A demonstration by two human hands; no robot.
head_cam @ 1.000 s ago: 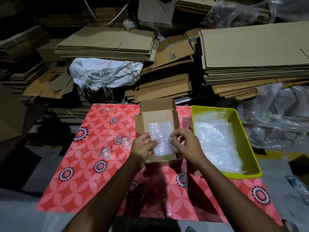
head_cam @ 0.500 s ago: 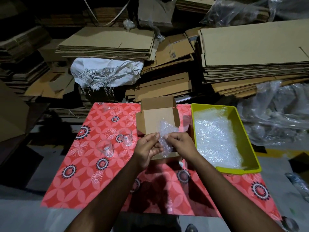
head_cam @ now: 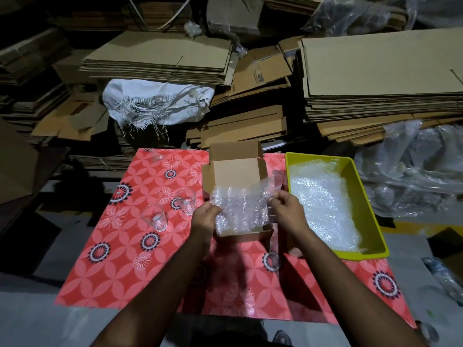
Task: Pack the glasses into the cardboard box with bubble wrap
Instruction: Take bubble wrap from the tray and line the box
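Nearest the camera, both forearms are reaching fwd over a red floral cloth (head_cam: 120, 266). L hand (head_cam: 204, 216) is pinching the left edge of a bubble wrap sheet (head_cam: 240, 209) between thumb and curled fingers; R hand (head_cam: 284, 209) is pinching the right edge the same way. Sheet is being held spread flat between both hands, directly above the open cardboard box (head_cam: 235, 171), covering most of the box interior. Sheet appearance: clear, small bubbles, crumpled, glinting, top right corner curling up.

Box is sitting on the cloth approx. center, brown, lid flap standing open at the far side, side flaps angling outward. Whether the wrap is touching the box floor: cannot tell.

Left of the box, two clear glasses are standing on the cloth: near glass (head_cam: 154, 217) and far glass (head_cam: 186, 201), close together, apart from the box. Both empty, transparent.

Right of the box, a yellow tray (head_cam: 360, 196) is holding more bubble wrap stock (head_cam: 323, 201).

Farther back, flattened cardboard stacks (head_cam: 375, 71) and a white frayed sack (head_cam: 155, 101) are lying behind the cloth.
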